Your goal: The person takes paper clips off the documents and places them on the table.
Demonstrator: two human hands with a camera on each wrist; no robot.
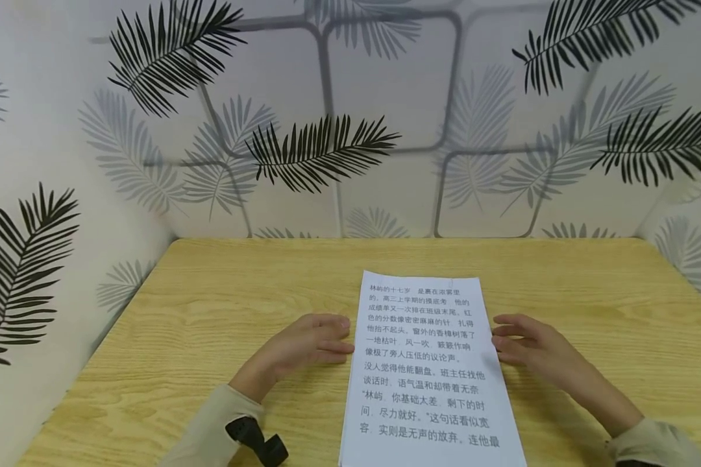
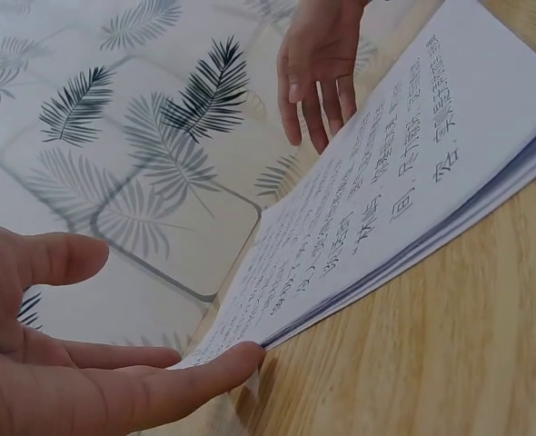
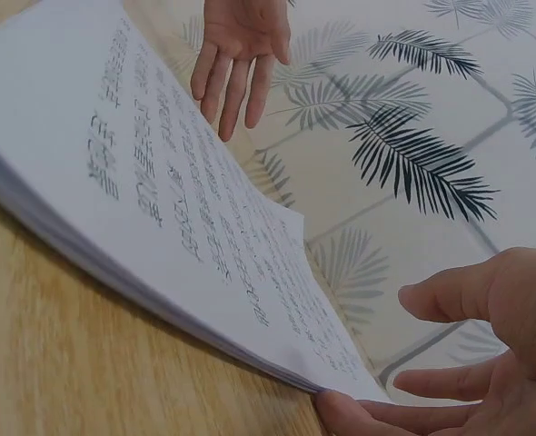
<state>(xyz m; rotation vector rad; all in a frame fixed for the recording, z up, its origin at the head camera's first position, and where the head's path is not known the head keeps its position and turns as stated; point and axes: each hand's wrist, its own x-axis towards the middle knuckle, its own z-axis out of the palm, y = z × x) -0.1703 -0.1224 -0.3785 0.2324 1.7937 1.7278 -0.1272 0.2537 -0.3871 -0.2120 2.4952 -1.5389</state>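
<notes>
A stack of printed paper sheets (image 1: 423,363) lies on the wooden table, its top page covered in lines of Chinese text. At its left edge is my left hand (image 1: 309,344), fingers fairly straight, fingertips right at the paper's side. On the opposite side my right hand (image 1: 531,344) has its fingertips at the right edge, thumb apart from the fingers. In the left wrist view, one fingertip (image 2: 245,359) meets the stack's edge, where several layers show. The right wrist view has a fingertip (image 3: 336,409) against the other edge of the stack (image 3: 159,209).
The wooden table (image 1: 210,292) reaches back to a wall (image 1: 385,84) patterned with leaves and rounded frames. A side wall (image 1: 23,130) rises at the left. A black strap with a small device (image 1: 257,441) sits on the left sleeve.
</notes>
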